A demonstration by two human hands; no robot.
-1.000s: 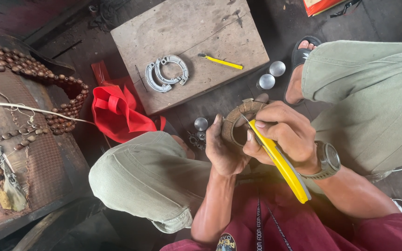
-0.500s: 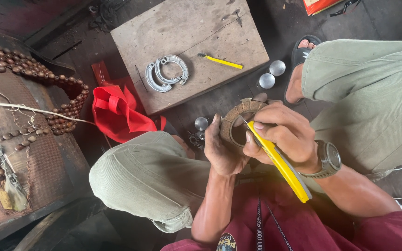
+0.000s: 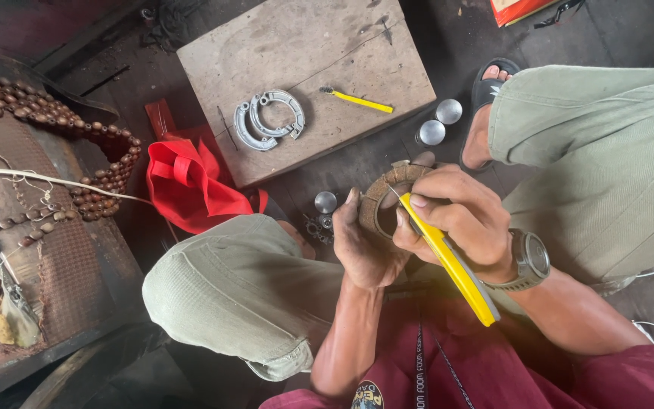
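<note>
**Curved brake lining cut with a yellow knife at centre frame**

A red package [image 3: 520,9] with a pale panel is seen cut off by the upper right edge of the frame. A red cloth bag [image 3: 191,185] is crumpled left of centre, beside the wooden worktop [image 3: 304,45].

The brown curved lining [image 3: 380,198] is held just right of centre, its arc opening toward the lower right. It is gripped from below by the left hand [image 3: 365,246], fingers closed around it. The yellow utility knife [image 3: 448,261] is clasped in the right hand [image 3: 456,216], fingers closed on the handle; its long axis runs from lower right to upper left, the blade tip touching the lining.

On the worktop, a pair of metal brake shoes [image 3: 269,119] and a second yellow knife [image 3: 359,100] are laid well apart from the hands. Bare wood is left along the worktop's upper edge. Two round metal caps [image 3: 440,121] are set on the dark floor just beyond its right edge.
</note>
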